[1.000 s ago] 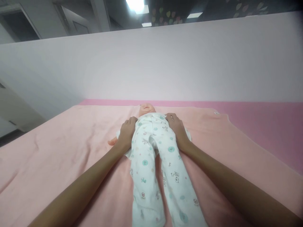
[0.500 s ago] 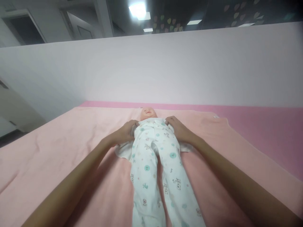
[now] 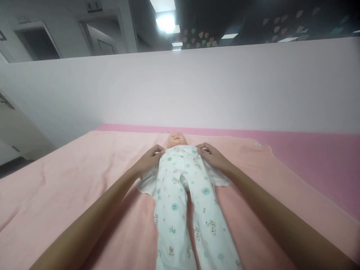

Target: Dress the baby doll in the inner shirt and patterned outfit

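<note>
A baby doll [image 3: 177,139] lies on its back with its head at the far end. White baby pants [image 3: 174,195] with a teal and brown animal print cover its body and legs, the waistband just below the chin. At the waistband's left corner, my left hand [image 3: 152,155] pinches the cloth between thumb and fingers. My right hand [image 3: 212,154] pinches the right corner the same way. Beneath the pants, a white top [image 3: 147,183] shows on both sides. The lower ends of the pants run out of view.
A peach blanket [image 3: 78,180] is spread under the doll, over a pink mat [image 3: 317,161]. Behind it rises a white wall panel [image 3: 202,90] with dark glass above. A cabinet [image 3: 19,127] stands at the far left.
The view has tilted up slightly, so everything sits a little lower. My fingers have shifted on the waistband corners, and more of the white sleeve shows at the right.
</note>
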The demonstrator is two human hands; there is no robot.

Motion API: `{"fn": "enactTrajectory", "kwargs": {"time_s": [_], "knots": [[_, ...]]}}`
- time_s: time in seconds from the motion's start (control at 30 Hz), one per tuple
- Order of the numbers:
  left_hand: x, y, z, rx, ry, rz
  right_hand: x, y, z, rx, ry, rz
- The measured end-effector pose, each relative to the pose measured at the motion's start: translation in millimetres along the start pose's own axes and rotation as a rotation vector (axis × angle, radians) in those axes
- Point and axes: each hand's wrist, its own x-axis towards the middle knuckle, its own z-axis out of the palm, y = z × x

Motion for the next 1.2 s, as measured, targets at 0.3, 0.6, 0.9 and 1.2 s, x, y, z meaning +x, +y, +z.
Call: {"fn": "enactTrajectory", "kwargs": {"time_s": [0.3, 0.6, 0.9, 1.2], "knots": [[2.9, -10.9, 14.3, 0.216, 0.315, 0.264, -3.1, 7.2, 18.6, -0.228, 0.256, -0.119], [-133.0, 32.3, 22.9, 0.373, 0.232, 0.322, -154.1, -63.0, -3.7, -0.287, 0.106, -0.356], [-262.7, 13.0, 74.2, 0.425, 0.231, 0.102, -253.6, -95.2, 27.2, -0.537, -0.401, -0.699], [-294.7, 10.2, 89.6, 0.569, 0.183, 0.276, -252.8, -64.8, 44.9, -0.455, -0.263, -0.688]]}}
